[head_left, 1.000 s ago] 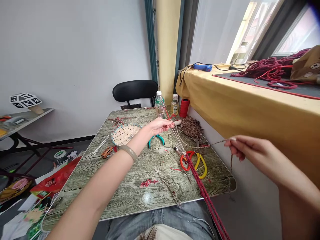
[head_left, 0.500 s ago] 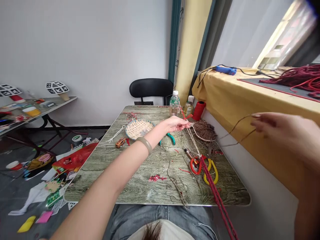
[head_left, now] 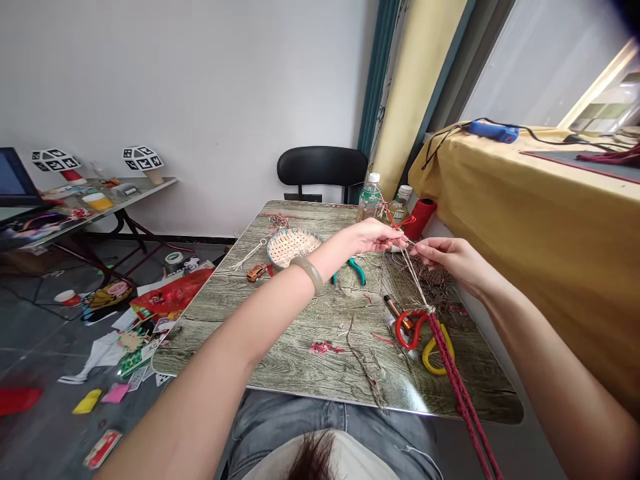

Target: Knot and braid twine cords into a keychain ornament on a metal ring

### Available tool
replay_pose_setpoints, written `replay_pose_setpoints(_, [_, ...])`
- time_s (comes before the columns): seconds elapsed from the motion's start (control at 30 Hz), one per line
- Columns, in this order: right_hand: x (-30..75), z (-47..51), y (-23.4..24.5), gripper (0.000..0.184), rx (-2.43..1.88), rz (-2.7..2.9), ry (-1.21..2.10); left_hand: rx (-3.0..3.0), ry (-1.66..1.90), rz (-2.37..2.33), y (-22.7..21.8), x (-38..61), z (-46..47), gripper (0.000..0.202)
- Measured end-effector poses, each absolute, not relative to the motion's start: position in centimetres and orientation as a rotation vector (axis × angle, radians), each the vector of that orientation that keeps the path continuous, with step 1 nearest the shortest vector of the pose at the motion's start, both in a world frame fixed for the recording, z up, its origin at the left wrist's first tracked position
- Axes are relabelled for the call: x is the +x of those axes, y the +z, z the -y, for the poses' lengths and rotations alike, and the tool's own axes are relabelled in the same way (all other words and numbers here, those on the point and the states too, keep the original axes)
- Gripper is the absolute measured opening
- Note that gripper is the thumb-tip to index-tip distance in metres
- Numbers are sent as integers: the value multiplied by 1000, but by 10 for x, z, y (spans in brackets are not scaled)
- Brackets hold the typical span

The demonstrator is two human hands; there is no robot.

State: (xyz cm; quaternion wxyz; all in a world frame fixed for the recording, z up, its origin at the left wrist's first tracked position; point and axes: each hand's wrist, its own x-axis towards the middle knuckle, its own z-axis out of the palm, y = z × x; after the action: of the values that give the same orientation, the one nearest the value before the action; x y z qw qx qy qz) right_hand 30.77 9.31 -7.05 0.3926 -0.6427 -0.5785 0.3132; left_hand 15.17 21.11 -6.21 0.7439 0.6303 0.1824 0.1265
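The left hand (head_left: 379, 236) pinches pale strands (head_left: 415, 277) at thumb and fingertips, centre right of the frame; just beside it, the right hand (head_left: 444, 256) pinches a thin strand. The pale strands slope to a knot (head_left: 429, 309), where a maroon cord (head_left: 450, 363) continues. Long axis: diagonal, pale end toward upper left, maroon tail crossing the front edge of the counter (head_left: 295, 363) at lower right. 2 handles, 1 red handle (head_left: 398, 333) and 1 yellow handle (head_left: 435, 371), crowd the cord; open surface flanks the left forearm (head_left: 240, 340), lower centre.
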Motion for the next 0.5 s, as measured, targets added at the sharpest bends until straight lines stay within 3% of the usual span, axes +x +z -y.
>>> replay_pose_setpoints(0.3, [329,-68,-56,19,-1702,1470,757,1401,320,-441,-52,142,-204,13])
replay_pose_setpoints(0.5, [335,-56,-44,23,-1722,1441,764,1437,283,-402,-61,148,-213,17])
